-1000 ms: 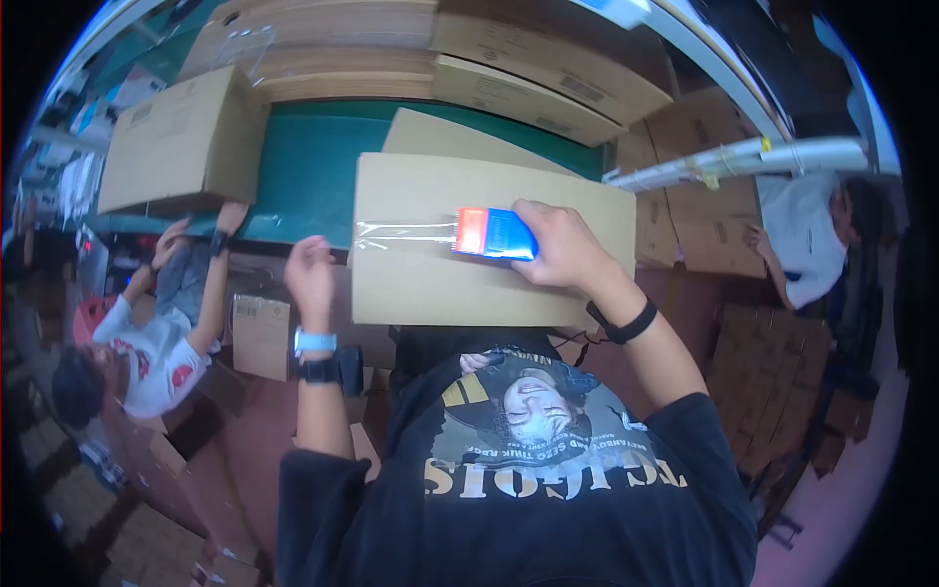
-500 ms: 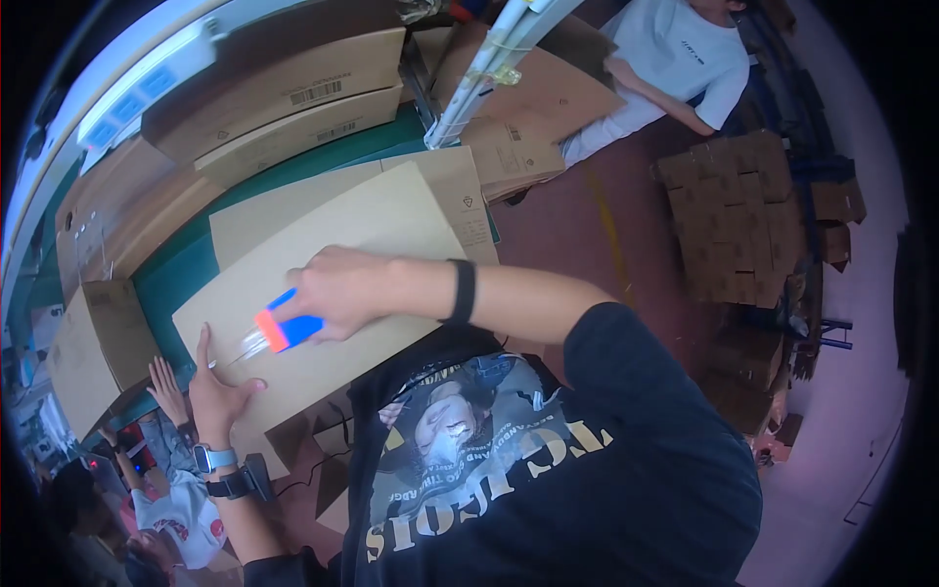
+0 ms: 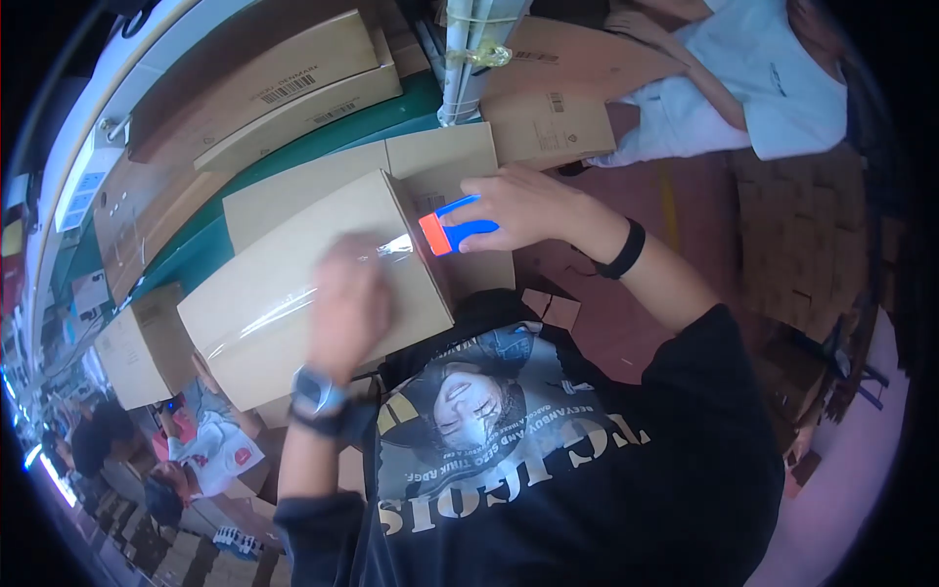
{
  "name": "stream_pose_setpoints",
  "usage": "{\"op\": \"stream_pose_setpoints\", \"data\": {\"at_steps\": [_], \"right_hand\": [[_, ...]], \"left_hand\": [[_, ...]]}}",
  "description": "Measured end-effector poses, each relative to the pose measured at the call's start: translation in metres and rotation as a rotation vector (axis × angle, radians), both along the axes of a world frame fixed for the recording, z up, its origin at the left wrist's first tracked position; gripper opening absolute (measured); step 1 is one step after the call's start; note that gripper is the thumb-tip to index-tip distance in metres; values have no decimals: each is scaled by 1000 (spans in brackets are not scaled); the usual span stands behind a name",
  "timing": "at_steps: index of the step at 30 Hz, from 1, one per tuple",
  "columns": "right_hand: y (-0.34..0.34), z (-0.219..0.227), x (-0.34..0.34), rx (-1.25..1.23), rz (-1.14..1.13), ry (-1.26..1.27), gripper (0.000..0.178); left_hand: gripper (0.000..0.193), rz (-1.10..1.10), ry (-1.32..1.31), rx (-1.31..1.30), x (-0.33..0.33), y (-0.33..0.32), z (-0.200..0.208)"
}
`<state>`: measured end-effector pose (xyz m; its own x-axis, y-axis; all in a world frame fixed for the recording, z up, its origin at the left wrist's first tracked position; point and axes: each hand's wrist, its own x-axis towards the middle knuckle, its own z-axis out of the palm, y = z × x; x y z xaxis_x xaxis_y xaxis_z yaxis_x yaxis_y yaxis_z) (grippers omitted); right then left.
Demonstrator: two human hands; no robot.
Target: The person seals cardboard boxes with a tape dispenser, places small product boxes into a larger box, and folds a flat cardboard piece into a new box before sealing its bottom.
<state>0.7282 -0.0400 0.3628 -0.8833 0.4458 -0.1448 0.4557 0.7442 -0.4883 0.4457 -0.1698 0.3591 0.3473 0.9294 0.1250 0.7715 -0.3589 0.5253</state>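
Observation:
A closed brown cardboard box [image 3: 259, 284] lies in front of me with a strip of clear tape [image 3: 274, 318] along its top. My right hand [image 3: 523, 207] is closed around a blue and orange tape dispenser [image 3: 453, 227], just past the box's right edge. A short stretch of tape runs from the dispenser back onto the box top. My left hand [image 3: 350, 305] is over the strip on the right half of the top; motion smears its fingers, so their shape is unclear.
Flat cardboard [image 3: 303, 186] lies behind the box on a green table [image 3: 245, 181]. Larger cartons [image 3: 284, 88] stand at the back, beside white pipes [image 3: 474, 64]. Another carton [image 3: 147, 347] is at the left. Co-workers are at the upper right [image 3: 743, 78] and lower left [image 3: 220, 450].
My right hand has drawn the dispenser rightward across the box, leaving tape along the top. My left hand has moved from the box's left end to its right half.

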Motion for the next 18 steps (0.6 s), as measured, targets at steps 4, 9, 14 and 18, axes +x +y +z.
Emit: {"op": "stream_pose_setpoints", "data": {"at_steps": [4,9,14,18], "right_hand": [[5,-17,13,-23,-14,118,38],[-16,-17,-8,55,-20,95,27],[-61,-11,-42,262,58,-359,18],[-38,-94,8,21,24,-778,23]], "left_hand": [[38,-210,-34,86,27,23,-43],[24,-232,-60,96,29,18,-50],[17,-233,28,72,32,16,-45],[24,-290,252,-212,48,27,-34]]}}
